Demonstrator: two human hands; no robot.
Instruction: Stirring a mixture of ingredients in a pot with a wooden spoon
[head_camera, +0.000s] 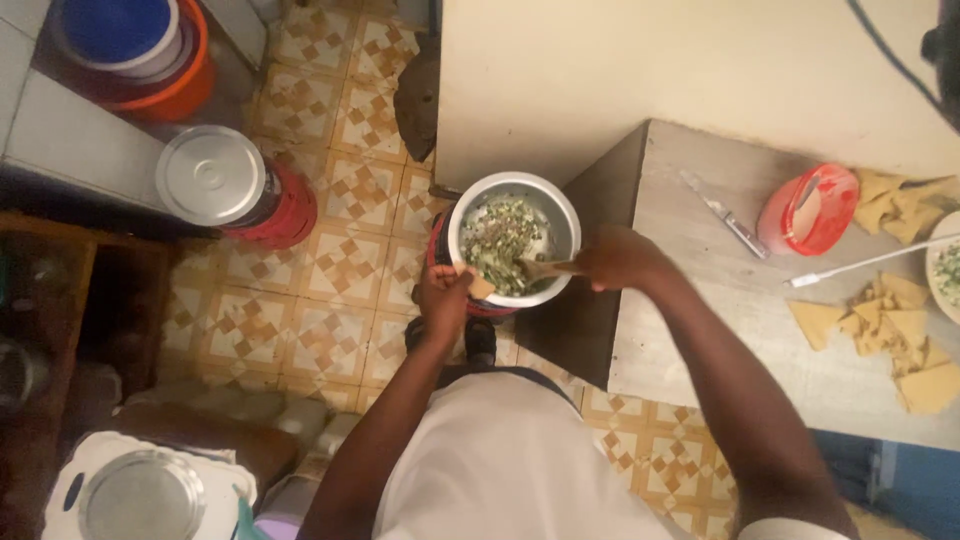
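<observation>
A metal pot (565, 212) of chopped green and white filling (500, 240) sits low beside the counter, on a red stand. My right hand (615, 258) grips a wooden spoon (545, 268) whose end lies in the filling. My left hand (445, 292) is at the pot's near rim, holding a small folded piece of tan dough (482, 288) over the edge.
On the grey counter (740, 290) lie a knife (725, 215), a red plastic container (810, 210), a white cable (860, 265) and several tan dough triangles (895, 335). Lidded containers (215, 178) stand on the patterned tile floor at left. A wooden shelf is at far left.
</observation>
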